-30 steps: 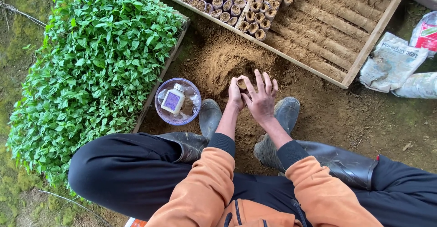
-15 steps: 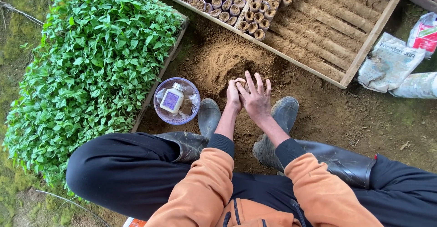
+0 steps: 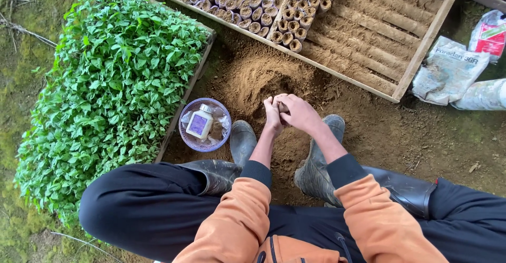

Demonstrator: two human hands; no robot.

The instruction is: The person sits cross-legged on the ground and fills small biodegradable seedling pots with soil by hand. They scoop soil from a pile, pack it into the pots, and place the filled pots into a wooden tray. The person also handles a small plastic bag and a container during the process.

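Packing a soil pot by hand over the dirt pile

The small brown soil-filled paper pot (image 3: 282,106) is sitting right between both hands, just above the mound of loose brown soil (image 3: 253,76). The left hand (image 3: 272,116) is curling snugly around the pot from its side, fingers closed on it. The right hand (image 3: 300,113) is bending over the top, fingers curled down and pressing onto the pot's mouth, so most of the pot is hiding under them. Looks to me like the firming stage: soil is in, and it's getting tamped. Finishing it would call for a steady squeeze without crushing the thin wall.

Around that: the pair of muddy black rubber boots (image 3: 243,139) are planted on either side of the work spot. A round purple plastic bowl (image 3: 188,138) holding a white bottle with a purple label (image 3: 199,123) is sitting left of the hands. Beyond the mound, a long wooden frame tray (image 3: 421,49) is holding rows of filled paper pots (image 3: 247,2) at one end and bare ridged soil at the other. A dense bed of green leafy seedlings (image 3: 105,84) is filling the left side, and crumpled plastic bags (image 3: 448,70) are lying off to the right. Nothing is blocking the way to the tray
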